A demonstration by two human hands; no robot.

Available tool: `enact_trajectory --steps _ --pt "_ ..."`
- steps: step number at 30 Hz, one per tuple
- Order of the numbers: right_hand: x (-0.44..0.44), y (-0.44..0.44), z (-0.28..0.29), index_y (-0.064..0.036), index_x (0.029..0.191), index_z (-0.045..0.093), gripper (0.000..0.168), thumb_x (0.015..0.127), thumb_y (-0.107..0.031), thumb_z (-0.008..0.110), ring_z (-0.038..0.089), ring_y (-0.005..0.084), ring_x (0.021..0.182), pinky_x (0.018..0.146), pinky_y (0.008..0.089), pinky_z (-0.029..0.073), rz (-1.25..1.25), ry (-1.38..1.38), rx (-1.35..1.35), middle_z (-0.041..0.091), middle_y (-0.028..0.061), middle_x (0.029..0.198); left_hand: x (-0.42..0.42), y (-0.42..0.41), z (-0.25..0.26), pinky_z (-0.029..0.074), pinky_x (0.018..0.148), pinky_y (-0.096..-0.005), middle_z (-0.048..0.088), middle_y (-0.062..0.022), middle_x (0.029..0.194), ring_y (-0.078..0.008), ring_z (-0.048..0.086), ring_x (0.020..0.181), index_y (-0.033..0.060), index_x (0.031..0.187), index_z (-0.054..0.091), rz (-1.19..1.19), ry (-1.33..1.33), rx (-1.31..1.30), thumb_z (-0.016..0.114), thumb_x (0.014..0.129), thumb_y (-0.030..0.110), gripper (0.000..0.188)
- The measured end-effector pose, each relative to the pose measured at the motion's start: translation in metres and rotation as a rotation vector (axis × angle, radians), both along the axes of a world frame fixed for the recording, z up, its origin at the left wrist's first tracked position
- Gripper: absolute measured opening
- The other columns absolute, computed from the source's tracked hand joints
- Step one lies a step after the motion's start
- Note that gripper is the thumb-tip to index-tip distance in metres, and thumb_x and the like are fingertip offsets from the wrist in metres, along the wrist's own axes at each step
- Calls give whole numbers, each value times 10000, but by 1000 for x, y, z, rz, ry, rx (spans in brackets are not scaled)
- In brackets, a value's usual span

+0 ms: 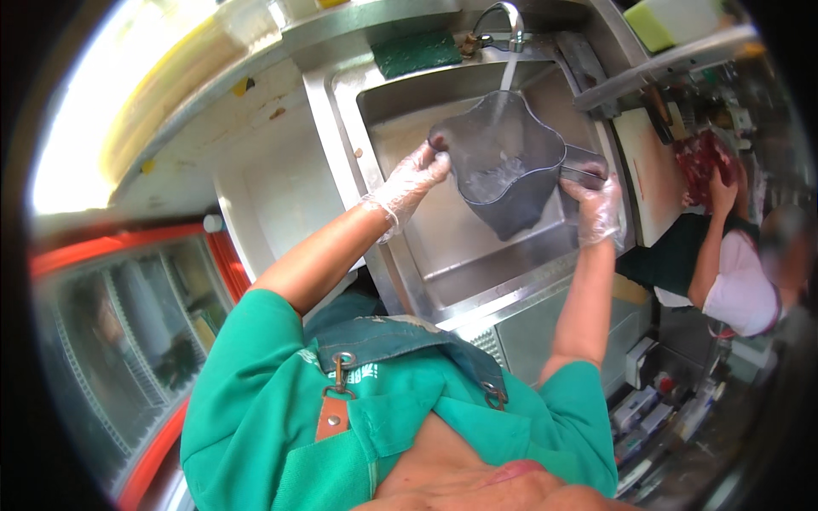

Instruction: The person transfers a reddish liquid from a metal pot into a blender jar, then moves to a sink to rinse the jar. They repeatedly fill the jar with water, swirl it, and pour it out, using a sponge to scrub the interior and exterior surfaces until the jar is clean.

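Note:
A dark, see-through plastic pitcher [517, 207] is held tilted over a stainless steel sink [409, 262]. Water [509, 73] runs from the chrome faucet [515, 25] into its wide mouth, and some water lies inside. My left hand [418, 175], in a clear disposable glove, grips the rim on the left, with the fingertips partly seen through the wall. On the other side, my right hand [594, 198], gloved the same way, is closed around the pitcher's handle [585, 165].
A green scouring pad [416, 55] lies on the sink's back ledge. To the right, another person [735, 274] handles raw meat [703, 163] beside a white cutting board [648, 172]; a knife [658, 115] is near its top. A red-framed glass-door cabinet [137, 239] stands at left.

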State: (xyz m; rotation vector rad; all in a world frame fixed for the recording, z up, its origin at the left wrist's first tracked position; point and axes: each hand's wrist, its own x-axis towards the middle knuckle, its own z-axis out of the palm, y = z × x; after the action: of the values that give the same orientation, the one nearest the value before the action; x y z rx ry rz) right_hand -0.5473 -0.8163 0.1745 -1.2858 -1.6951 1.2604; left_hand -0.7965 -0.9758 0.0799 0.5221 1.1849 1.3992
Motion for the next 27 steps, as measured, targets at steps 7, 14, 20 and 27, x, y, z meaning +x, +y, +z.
enact_trajectory --steps 7,14,20,27 --pt "-2 -7 92 -14 941 621 322 688 -6 820 587 85 752 710 243 486 182 -347 213 653 5 816 9 -44 3 473 982 -379 612 -172 1207 -305 588 1150 40 1336 531 -270 794 5 549 975 339 469" --pt "-44 -8 158 -21 1031 664 317 743 -152 690 676 375 877 817 411 531 385 -1107 574 695 224 936 -15 -82 -26 487 941 -430 638 -148 1131 -336 600 1082 88 1209 611 -140 1381 249 651 873 187 352" --pt "-34 45 132 22 995 663 293 742 -96 571 646 414 900 797 441 517 651 -1517 585 669 253 934 -13 -83 -41 498 922 -441 662 -121 1079 -347 618 1044 86 1091 652 -168 1523 256 699 818 176 292" --pt "-61 19 181 -3 875 691 208 703 -101 630 682 367 762 689 419 536 501 -1486 459 685 230 830 -15 -81 -41 519 831 -435 652 -163 991 -360 627 940 36 987 647 -106 1493 342 669 802 84 191"
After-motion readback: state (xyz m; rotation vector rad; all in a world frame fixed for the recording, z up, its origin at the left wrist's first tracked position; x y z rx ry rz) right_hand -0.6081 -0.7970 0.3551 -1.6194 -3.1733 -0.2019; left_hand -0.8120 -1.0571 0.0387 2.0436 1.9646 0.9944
